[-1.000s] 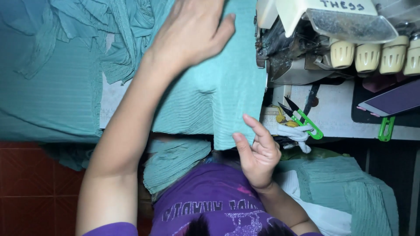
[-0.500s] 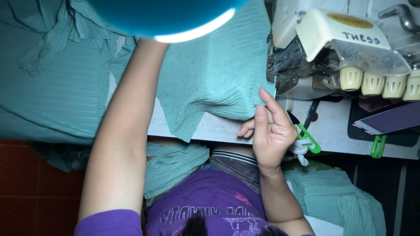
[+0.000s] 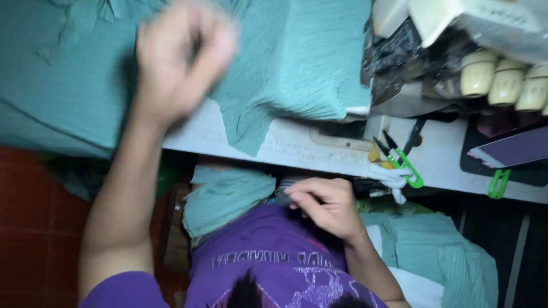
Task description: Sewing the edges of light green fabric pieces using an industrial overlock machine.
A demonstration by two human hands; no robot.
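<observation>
Fingers (image 3: 197,43) of the left hand (image 3: 177,63) are curling into a loose fist in the upper left of the frame, blurred, hovering over the teal fabric (image 3: 297,63); whether they are pinching any cloth cannot be told. That fabric is lying spread across the upper part of the frame on the white counter (image 3: 297,145), one corner hanging toward the counter's near edge at centre. The right hand (image 3: 325,205) is sitting at lower centre, below the counter edge, its fingers (image 3: 299,197) pressed together at the tips against the purple shirt (image 3: 268,256), near a small dark thing too unclear to name.

To the right of the fabric, a cream sewing machine (image 3: 434,51) is occupying the upper right, with pale rounded knobs (image 3: 505,77) in a row along its side. Just below it on the counter, green-handled thread snips (image 3: 399,159) are lying, and further right a green clip (image 3: 498,182) is hanging at the counter edge beside a dark flat device with a purplish face (image 3: 514,151).

More folded teal cloth (image 3: 225,197) is bunching under the counter at centre, and another stack (image 3: 439,251) is resting at lower right. Red-brown floor tiles (image 3: 34,228) are showing at lower left, in dim light.
</observation>
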